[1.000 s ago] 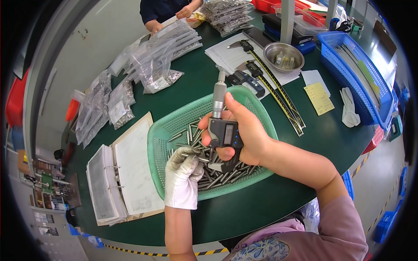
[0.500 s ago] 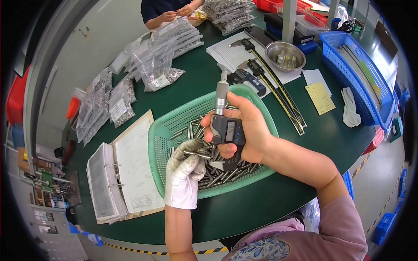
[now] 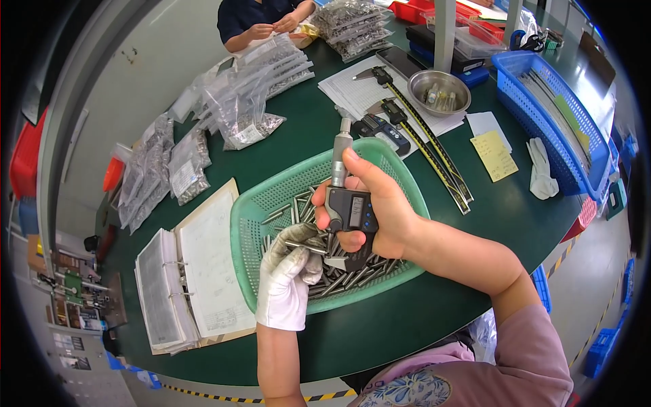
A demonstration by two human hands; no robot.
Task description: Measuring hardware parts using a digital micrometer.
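White-gloved, the left hand (image 3: 285,278) is closed on a steel pin (image 3: 305,247), which is pinched between thumb and fingers. A digital micrometer (image 3: 351,211) is gripped by its frame in the bare right hand (image 3: 388,211), with the thimble pointed to the far side. The pin's right end is held at the micrometer's measuring gap; whether it is touched by the measuring faces cannot be told. Both hands are held above a green perforated basket (image 3: 298,175), in which many loose steel pins (image 3: 346,278) are piled. To the left, a ring binder (image 3: 210,285) is laid open on the dark green table (image 3: 325,353). Two digital calipers (image 3: 393,112) are placed on the far right, beside a metal bowl (image 3: 415,88). Farther right, a white glove (image 3: 540,169) is set near a blue basket (image 3: 525,102).
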